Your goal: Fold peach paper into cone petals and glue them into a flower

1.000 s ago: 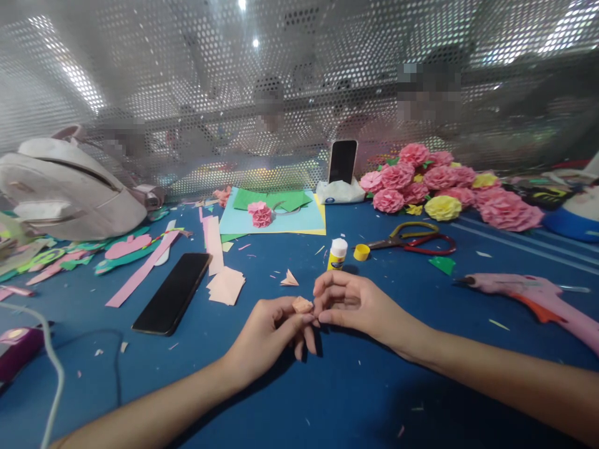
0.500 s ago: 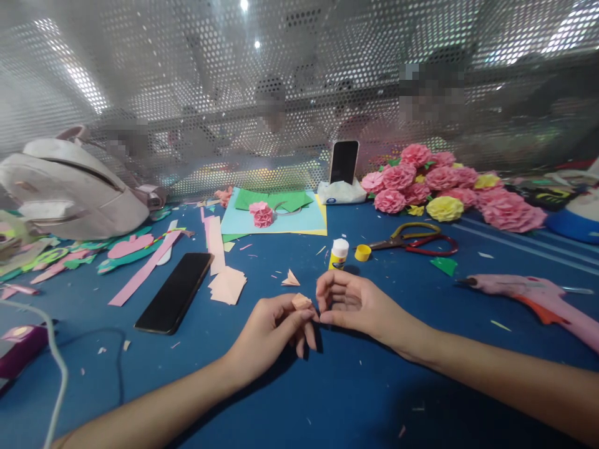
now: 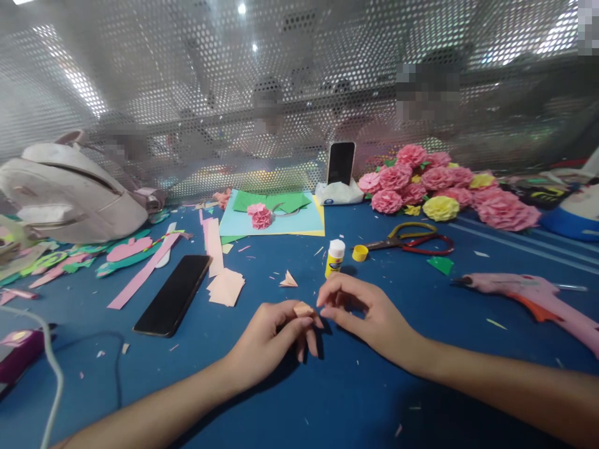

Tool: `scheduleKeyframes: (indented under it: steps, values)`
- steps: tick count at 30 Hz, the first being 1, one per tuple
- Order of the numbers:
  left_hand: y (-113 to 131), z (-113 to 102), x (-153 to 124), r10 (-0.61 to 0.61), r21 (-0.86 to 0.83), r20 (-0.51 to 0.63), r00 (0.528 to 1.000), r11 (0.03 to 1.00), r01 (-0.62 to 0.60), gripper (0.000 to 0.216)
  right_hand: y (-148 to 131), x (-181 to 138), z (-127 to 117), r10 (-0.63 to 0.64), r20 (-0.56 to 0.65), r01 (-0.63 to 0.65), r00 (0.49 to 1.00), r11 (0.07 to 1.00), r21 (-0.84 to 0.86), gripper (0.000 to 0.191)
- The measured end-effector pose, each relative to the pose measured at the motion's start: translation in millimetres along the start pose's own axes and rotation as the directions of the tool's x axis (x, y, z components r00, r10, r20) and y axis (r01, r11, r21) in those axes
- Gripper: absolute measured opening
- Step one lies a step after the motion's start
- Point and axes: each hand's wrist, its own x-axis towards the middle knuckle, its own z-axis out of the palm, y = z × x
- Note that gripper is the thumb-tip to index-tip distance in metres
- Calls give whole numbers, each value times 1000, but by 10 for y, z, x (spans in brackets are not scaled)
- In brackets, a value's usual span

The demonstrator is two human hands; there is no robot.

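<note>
Between thumb and forefinger, my left hand (image 3: 276, 333) pinches a small folded piece of peach paper (image 3: 303, 309). My right hand (image 3: 362, 308) is just to the right of it, fingers curved and thumb apart from the forefinger, with nothing seen between them. Behind the right hand stands an uncapped glue stick (image 3: 334, 257), and its yellow cap (image 3: 360, 252) lies beside it. Another folded peach paper piece (image 3: 289, 279) rests on the table beyond my left hand. A small stack of cut peach paper (image 3: 226, 287) lies farther left.
A black phone (image 3: 174, 294) lies at left, near paper strips and a backpack (image 3: 70, 193). Scissors (image 3: 407, 240) and a pink glue gun (image 3: 524, 290) lie at right. Paper flowers (image 3: 440, 181) are piled behind. Another phone (image 3: 341, 163) leans upright before a perforated metal panel (image 3: 210, 93).
My right hand's fingers have drawn slightly away from the folded paper and tilted downward. The left hand keeps its pinch on the paper. The whole view has shifted a little.
</note>
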Motion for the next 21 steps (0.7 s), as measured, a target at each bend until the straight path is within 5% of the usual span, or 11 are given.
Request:
scheduleKeyframes:
  steps: [4,8,21]
  values:
    - [-1,14,1,37,99,26,999,994,-39,28,-22,-39,18,-136,-2,134,991,981,-139,7]
    - [-13,33,-13,57,162,56,997,985,-66,29,-43,-39,52,-123,-15,120,992,984,-134,9]
    - [21,-9,34,32,-200,217,976,980,13,29,12,30,5,59,-2,-58,998,995,87,13]
